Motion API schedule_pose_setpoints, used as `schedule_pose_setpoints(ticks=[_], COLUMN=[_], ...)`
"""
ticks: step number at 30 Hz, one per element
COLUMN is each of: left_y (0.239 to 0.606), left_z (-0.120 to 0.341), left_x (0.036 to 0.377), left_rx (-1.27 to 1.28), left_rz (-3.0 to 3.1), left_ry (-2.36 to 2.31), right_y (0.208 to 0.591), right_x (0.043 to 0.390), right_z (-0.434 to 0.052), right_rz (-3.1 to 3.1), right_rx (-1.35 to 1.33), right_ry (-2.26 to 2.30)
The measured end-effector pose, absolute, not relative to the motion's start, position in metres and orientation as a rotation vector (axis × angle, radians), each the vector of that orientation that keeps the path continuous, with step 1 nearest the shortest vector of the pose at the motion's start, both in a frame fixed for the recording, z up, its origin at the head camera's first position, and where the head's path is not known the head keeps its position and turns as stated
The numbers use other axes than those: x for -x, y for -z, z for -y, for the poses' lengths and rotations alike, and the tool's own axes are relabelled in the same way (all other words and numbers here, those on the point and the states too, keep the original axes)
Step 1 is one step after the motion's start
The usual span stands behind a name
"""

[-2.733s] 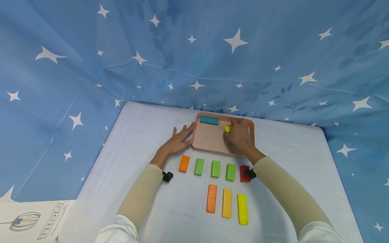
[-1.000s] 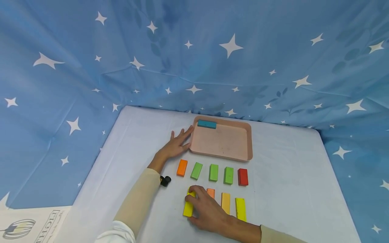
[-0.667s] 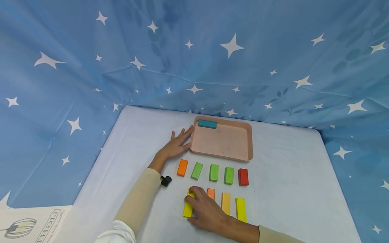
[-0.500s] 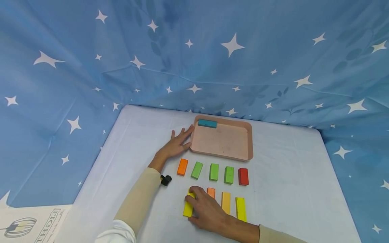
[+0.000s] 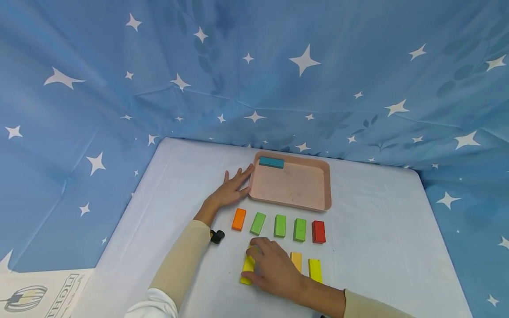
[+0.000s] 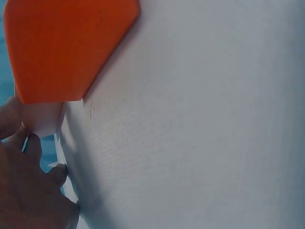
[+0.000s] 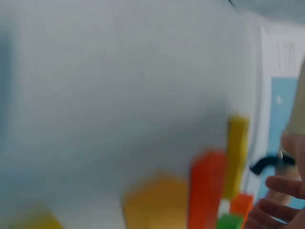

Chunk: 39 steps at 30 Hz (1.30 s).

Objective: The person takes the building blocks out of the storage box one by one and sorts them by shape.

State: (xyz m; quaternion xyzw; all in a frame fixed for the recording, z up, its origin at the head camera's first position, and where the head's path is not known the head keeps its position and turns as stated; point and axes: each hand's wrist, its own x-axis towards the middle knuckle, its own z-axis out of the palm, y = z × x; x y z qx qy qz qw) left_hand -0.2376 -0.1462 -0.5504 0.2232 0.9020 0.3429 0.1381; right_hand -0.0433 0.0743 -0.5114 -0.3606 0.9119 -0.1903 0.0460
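My left hand point(image 5: 232, 189) lies flat on the white table, fingertips touching the left rim of the pink tray point(image 5: 292, 204). A blue block point(image 5: 271, 162) sits in the tray's far left corner. My right hand point(image 5: 272, 268) hovers low over the front row, fingers loosely spread beside a long yellow block point(image 5: 247, 268) that lies on the table. It hides the long orange block in the head view. The blurred right wrist view shows that yellow block point(image 7: 237, 152) and the orange one point(image 7: 207, 191) apart from my fingers point(image 7: 281, 202). The left wrist view shows a short orange block point(image 6: 66, 47).
A row of short blocks lies before the tray: orange point(image 5: 239, 219), three green point(image 5: 280, 225), red point(image 5: 318, 232). The front row also holds an amber block point(image 5: 296, 261) and another yellow one point(image 5: 315, 270). Blue starred cloth walls stand around the table.
My right hand carried a yellow block from the tray to the left end of the front row. It now shifts forward off that block. The left hand stayed put.
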Motion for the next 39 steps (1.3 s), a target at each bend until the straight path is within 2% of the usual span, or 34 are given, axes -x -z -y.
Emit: schedule_pose_setpoints(ticks=[4,10,15,19,29,39], left_y=[0.549,0.545,0.544,0.546,0.552,0.549], left_z=[0.148,0.150,0.152,0.152,0.146,0.149], left_x=[0.237,0.237,0.239,0.240,0.234,0.234], left_rx=[-0.636,-0.616,-0.629,-0.660,-0.665,-0.683], left_rz=[-2.612,-2.608,-2.618,-2.619,-2.602,-2.615], left_ry=[-0.993,-0.975,-0.990,-1.007,-0.990,-0.987], right_y=[0.498,0.490,0.493,0.502,0.524,0.523], right_x=[0.081,0.161,0.220,0.251,0.282,0.280], right_z=[-0.080,-0.090,-0.088,-0.080,-0.064,-0.055], right_rz=[-2.895,-3.033,-3.098,-3.084,-2.966,-2.974], right_rx=[0.959,0.773,0.636,0.513,0.271,0.253], right_ry=[0.745,0.898,0.818,0.672,0.470,0.388])
